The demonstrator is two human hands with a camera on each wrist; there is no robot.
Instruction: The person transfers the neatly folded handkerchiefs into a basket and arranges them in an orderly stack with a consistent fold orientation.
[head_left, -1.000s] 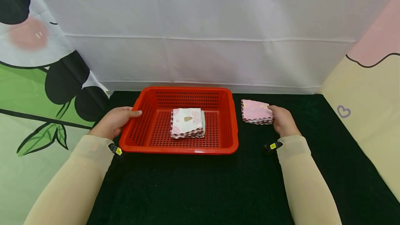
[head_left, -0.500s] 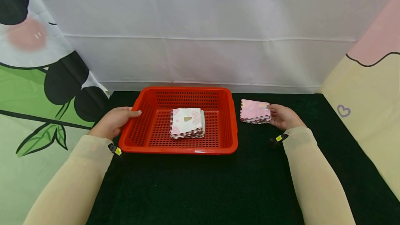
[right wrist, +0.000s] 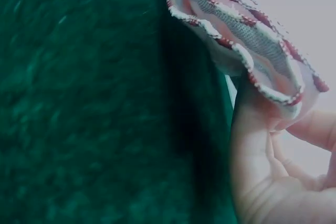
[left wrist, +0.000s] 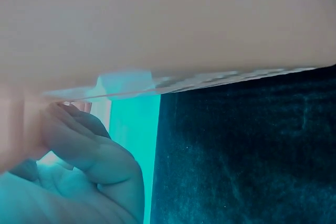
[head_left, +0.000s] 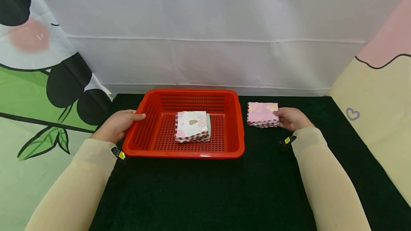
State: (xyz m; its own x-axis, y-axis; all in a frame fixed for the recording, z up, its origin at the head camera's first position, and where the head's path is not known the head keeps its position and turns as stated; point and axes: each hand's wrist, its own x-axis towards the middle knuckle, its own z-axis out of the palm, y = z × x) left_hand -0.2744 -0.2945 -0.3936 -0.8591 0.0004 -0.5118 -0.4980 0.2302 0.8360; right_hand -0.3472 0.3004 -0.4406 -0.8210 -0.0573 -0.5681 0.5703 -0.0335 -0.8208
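My left hand (head_left: 117,124) grips the left side of a red plastic basket (head_left: 236,148), thumb over the rim; the left wrist view shows curled fingers (left wrist: 94,156) beneath the basket wall. Inside the basket lies a folded white towel (head_left: 187,122) with pink spots and checked edges, a pale green edge showing at its right. To the right of the basket, my right hand (head_left: 293,118) pinches the right edge of a folded pink towel (head_left: 261,112). Up close in the right wrist view, the towel's red-and-white stitched layers (right wrist: 236,40) sit between thumb and fingers.
A dark green cloth covers the table (head_left: 205,191). A white curtain (head_left: 212,63) hangs along its back edge. Printed sheets (head_left: 369,106) with cartoon patterns flank both sides.
My right hand has turned and its wrist has shifted right, bringing more of the fingers into sight at the pink towel. The towel has squared up slightly. The left hand and basket stay put.
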